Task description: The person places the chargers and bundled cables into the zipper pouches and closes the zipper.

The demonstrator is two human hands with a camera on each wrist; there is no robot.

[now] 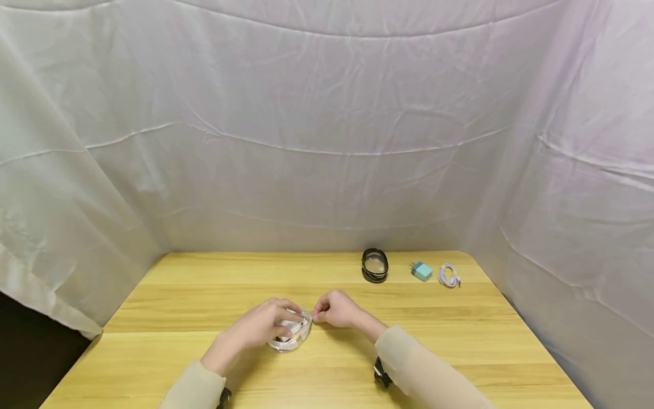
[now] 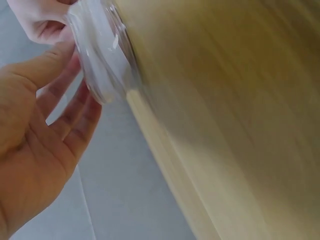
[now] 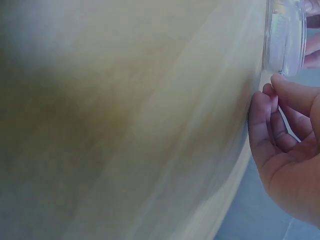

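Clear case (image 1: 291, 335), yellow wood table (image 1: 204, 295) — teal charger (image 1: 422, 271)

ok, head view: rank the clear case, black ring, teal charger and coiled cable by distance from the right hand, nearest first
1. clear case: touching the right hand, on its left.
2. black ring: farther back, slightly right.
3. teal charger: back right, past the ring.
4. coiled cable: farthest right, beside the charger.

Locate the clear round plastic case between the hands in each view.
Head: clear round plastic case low centre, under the left hand.
Left wrist: top left, at the fingertips.
Right wrist: top right corner, above the right hand.
Shared landmark: the yellow wooden table.
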